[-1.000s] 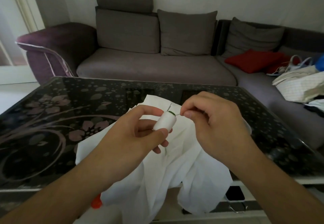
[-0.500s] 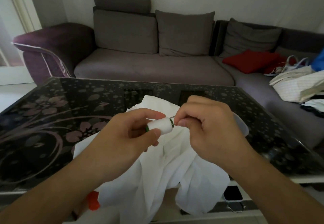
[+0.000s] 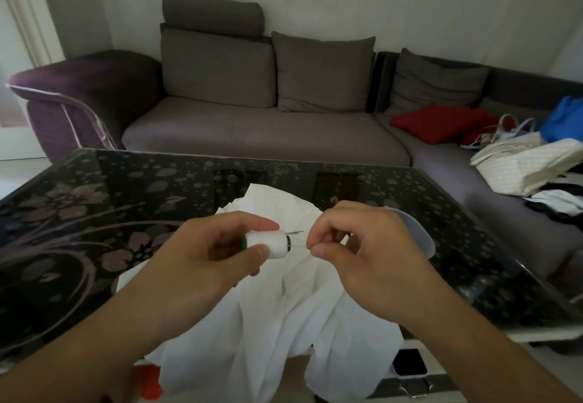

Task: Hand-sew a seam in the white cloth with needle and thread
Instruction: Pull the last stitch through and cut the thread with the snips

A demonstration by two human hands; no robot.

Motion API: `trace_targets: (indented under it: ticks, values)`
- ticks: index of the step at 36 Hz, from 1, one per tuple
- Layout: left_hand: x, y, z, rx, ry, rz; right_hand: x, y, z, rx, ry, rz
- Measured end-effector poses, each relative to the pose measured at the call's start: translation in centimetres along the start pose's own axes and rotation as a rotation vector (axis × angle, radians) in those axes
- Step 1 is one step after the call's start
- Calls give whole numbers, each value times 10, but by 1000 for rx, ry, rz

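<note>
Left hand (image 3: pixel 202 263) fingers clamped round white thread spool (image 3: pixel 267 243). Right hand (image 3: pixel 362 254) fingers pinched on thread end beside spool. White cloth (image 3: pixel 284 308) below, draped over desk (image 3: pixel 94 213) near edge.

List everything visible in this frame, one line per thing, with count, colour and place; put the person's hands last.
thread spool: 1, white with green ends, held above the cloth
needle: 1, thin metal, sticking out of the spool's right end
white cloth: 1, crumpled on the table, hanging over its near edge
table: 1, black glass with floral print, foreground
sofa: 1, grey corner sofa with purple arm, behind the table
red cushion: 1, right seat
clothes pile: 1, white and blue, far right
left hand: grips the spool
right hand: pinches a fine strand at the spool's end
</note>
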State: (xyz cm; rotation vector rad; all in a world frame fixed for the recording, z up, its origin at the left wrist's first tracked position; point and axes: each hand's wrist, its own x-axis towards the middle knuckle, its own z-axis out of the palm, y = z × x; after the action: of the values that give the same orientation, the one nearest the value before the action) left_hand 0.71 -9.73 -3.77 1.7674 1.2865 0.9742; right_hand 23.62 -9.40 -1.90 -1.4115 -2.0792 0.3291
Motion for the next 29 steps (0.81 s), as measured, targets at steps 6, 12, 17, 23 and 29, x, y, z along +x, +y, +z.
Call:
trace_targets:
  ticks: [6,12,17,23,29]
  values:
    - [0,1,3,89,-23,27,1,0,4,2,55,-10]
    - [2,3,5,117,-60,31,0,-5,7,-32,30,-32]
    - [4,1,5,96,-60,45,-3,-6,7,-12,31,-14]
    - [9,2,7,31,-32,45,-1,-4,-3,46,40,53]
    - [6,-1,11,10,-15,54,-1,-4,0,-26,23,94]
